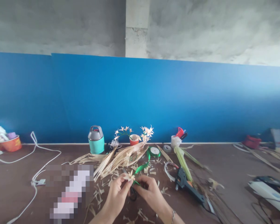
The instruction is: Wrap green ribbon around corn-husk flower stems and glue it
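Note:
My left hand (117, 193) is closed in a pinch at the base of a pale husk flower (130, 176) with pointed petals. Beside it, my right hand (151, 190) pinches a green ribbon (142, 168) close under the flower. That ribbon runs up and away to its spool (154, 151). Black scissor handles (133, 194) show partly below my hands on the table. Dry corn husks (121, 158) lie in a heap just beyond, with cut scraps scattered all around.
A red cup (134, 139) holds finished flower stems at the back. Left of it stands a teal flask (96, 141). A black glue gun (189, 186) and green husks (184, 161) lie to the right. A white cable (40, 169) loops across the left.

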